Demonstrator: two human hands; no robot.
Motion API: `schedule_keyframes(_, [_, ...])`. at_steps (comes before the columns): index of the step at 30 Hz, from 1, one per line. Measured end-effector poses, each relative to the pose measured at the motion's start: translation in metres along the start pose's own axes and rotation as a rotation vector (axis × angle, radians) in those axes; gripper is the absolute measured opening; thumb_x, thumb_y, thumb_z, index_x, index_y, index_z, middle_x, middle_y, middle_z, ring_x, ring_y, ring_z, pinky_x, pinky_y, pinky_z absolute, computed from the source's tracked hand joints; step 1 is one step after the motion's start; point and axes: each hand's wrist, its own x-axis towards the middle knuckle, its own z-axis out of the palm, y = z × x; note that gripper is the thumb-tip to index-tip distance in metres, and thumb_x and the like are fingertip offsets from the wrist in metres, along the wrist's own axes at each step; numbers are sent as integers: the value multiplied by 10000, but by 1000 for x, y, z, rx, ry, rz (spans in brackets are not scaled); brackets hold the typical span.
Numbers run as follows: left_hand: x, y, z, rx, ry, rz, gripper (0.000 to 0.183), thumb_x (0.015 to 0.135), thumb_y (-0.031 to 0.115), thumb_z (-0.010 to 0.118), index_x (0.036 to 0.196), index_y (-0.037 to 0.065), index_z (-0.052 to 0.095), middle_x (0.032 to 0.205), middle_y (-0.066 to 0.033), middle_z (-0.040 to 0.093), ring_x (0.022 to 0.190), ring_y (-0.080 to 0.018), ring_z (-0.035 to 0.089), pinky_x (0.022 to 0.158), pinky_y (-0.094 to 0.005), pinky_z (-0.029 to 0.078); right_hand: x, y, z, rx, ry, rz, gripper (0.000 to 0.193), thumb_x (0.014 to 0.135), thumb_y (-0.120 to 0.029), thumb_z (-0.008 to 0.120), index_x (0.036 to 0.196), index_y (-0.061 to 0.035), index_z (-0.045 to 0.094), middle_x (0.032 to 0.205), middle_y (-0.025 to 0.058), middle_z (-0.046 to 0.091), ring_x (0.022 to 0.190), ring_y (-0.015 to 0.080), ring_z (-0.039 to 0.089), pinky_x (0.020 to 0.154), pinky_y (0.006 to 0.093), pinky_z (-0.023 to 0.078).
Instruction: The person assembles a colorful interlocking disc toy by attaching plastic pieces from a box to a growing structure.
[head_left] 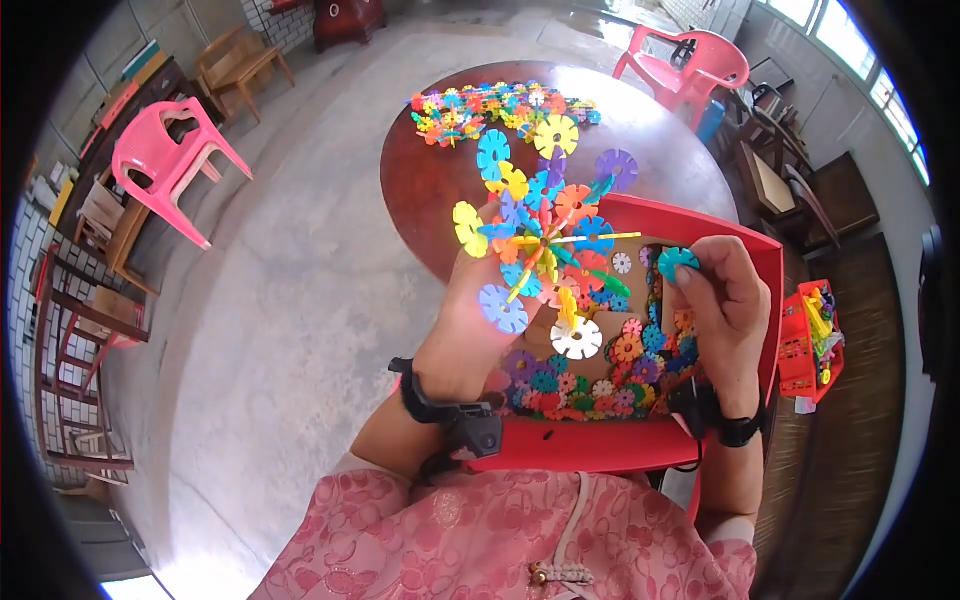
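My left hand holds up a many-coloured cluster of interlocking plastic flower discs. Its fingers are mostly hidden behind the cluster, whose discs stick out in all directions, with a white one at the bottom. Between the thumb and fingers of my right hand is a single teal flower disc, apart from the cluster and to its right. Below both hands lies a red box with many loose flower discs in it, heaped most thickly at its near side.
Joined flower discs lie at the far side of the round brown table. Pink plastic chairs stand at far left and far right. A red basket of colourful pieces sits to the right of the box.
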Motion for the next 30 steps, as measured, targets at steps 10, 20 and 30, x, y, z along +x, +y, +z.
schedule_keyframes(10, [-23,13,54,-64,26,12,469,1002,412,399,1269,38,491,1157,-124,627,1003,-238,654,850,-365,546,4,-7,14,50,29,10,109,842,37,619,926,6,557,745,21,618,634,49,581,561,208,453])
schedule_keyframes(20, [-28,16,68,230,131,-44,503,978,433,400,1261,29,502,1145,-148,630,981,-282,653,826,-414,542,8,-5,16,-10,29,29,87,842,27,615,905,9,558,679,15,581,603,38,539,539,202,424])
schedule_keyframes(30, [-13,6,33,-48,69,-157,425,949,381,480,1213,55,551,1102,-115,650,938,-244,663,774,-382,553,6,-6,12,120,64,52,79,844,25,608,901,9,555,662,24,580,580,33,511,524,206,408])
